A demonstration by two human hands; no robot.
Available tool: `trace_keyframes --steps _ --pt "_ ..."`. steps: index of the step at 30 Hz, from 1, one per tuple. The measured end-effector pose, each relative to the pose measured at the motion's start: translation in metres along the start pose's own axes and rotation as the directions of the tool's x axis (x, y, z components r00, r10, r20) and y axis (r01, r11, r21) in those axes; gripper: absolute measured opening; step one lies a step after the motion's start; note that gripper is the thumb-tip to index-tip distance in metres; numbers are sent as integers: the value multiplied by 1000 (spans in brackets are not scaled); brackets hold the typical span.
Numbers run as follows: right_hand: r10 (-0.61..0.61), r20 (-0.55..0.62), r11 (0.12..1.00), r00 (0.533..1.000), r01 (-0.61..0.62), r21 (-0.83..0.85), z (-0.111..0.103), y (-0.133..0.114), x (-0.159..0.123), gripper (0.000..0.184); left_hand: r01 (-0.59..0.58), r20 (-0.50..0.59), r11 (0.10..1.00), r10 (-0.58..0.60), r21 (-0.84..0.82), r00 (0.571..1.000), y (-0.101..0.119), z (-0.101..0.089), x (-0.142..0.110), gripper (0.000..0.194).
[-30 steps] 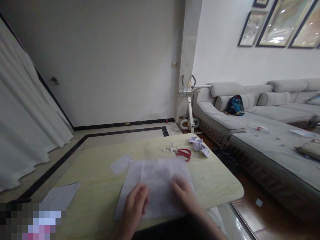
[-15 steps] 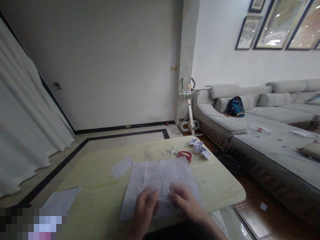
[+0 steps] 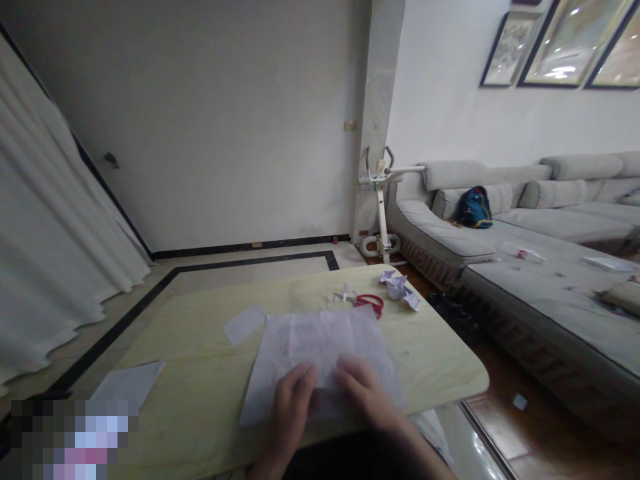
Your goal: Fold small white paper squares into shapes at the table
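A large creased sheet of white paper [image 3: 320,333] with faint marks lies on the pale yellow table [image 3: 195,373]. Over its near part, my left hand [image 3: 295,393] is closed, thumb on top and fingers curled under. Facing it a short way to the right, my right hand [image 3: 363,387] is curled too, its fingertips blurred by motion. Between them they hold a small piece of white paper, mostly hidden by the fingers and hard to tell from the sheet below. Red-handled scissors [image 3: 370,303] lie beyond the sheet's far edge.
Crumpled paper [image 3: 399,288] sits at the table's far right corner. A small paper slip [image 3: 245,325] lies left of the sheet, with more papers [image 3: 127,385] at the left edge. A grey sofa [image 3: 530,287] and white exercise machine [image 3: 383,213] stand beyond.
Both hands stay over the sheet. The small piece of paper that showed between them is now mostly out of sight, and my right hand is turned slightly. The camera view has shifted a little.
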State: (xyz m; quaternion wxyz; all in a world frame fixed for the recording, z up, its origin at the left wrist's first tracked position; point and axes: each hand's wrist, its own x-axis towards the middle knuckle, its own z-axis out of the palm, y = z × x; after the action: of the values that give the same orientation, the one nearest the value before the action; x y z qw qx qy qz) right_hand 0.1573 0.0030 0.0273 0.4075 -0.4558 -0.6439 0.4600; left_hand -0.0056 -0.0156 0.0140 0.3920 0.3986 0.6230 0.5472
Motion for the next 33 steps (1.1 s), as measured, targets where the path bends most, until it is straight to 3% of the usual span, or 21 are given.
trace_keyframes --steps 4,9,15,20,26,30,33 --pt "4 -52 1000 999 -4 -10 3 2 2 34 20 11 1000 -20 -10 1000 2 0 -1 35" --pt "-40 -37 999 999 40 -5 5 -2 3 36 18 21 1000 -17 -15 1000 3 1 -3 38" --pt "-84 26 995 996 83 57 4 -10 4 38 -54 -1 998 54 25 999 5 -1 -7 37" --pt "-56 2 997 998 56 43 3 -9 -2 40 -130 67 987 124 98 990 1 -2 -13 34" --pt "-45 -17 999 999 45 16 3 3 -3 39 -27 59 997 23 75 998 6 0 -13 46" --pt "-74 -45 996 996 76 50 5 0 -2 27 5 33 1000 -6 23 999 13 1 -6 40" --pt "-73 -41 992 996 77 102 7 -9 -2 35 39 -6 999 -39 9 999 11 1 -2 37"
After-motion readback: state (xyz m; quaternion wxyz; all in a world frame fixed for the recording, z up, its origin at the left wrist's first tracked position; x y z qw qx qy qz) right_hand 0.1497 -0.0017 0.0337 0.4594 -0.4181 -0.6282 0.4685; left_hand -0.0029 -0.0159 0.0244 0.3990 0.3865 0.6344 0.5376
